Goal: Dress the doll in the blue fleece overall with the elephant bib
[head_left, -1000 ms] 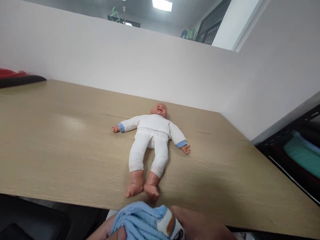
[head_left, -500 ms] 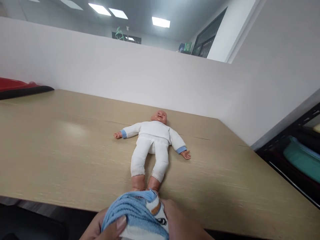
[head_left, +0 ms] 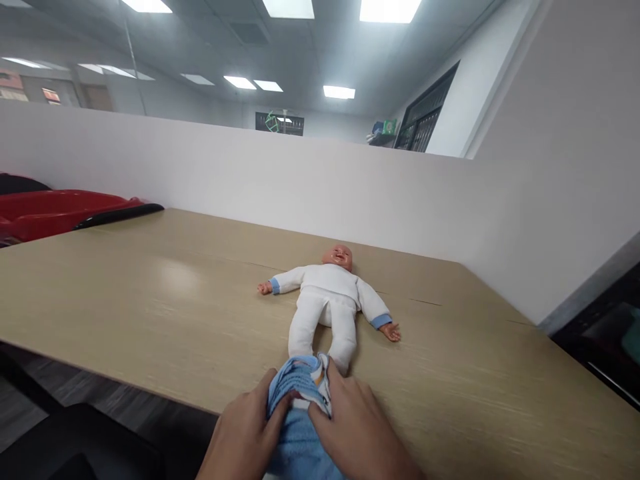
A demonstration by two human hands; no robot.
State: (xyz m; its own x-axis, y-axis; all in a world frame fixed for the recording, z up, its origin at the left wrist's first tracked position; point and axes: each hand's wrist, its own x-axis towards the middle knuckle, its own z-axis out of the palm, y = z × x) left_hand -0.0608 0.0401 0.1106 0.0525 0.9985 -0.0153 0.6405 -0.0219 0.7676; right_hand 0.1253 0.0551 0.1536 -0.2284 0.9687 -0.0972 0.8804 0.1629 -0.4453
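A baby doll [head_left: 327, 300] in a white suit with blue cuffs lies on its back on the wooden table [head_left: 150, 300], arms spread, head towards the white partition. A bunched light-blue knitted garment [head_left: 299, 400] with a white patterned edge covers the doll's feet at the table's near edge. My left hand [head_left: 245, 433] grips the garment's left side, fingers curled into the fabric. My right hand [head_left: 357, 430] holds its right side, thumb pressed on the patterned edge.
A white partition wall [head_left: 350, 193] runs along the table's far side and right. A red and black object [head_left: 65, 213] sits at the far left end. A dark shelf unit [head_left: 605, 340] stands at the right. A dark chair [head_left: 75, 447] shows below left.
Both hands have pushed the blue garment forward onto the table and over the doll's feet, which showed bare before. The view has tilted up and back, showing more ceiling.
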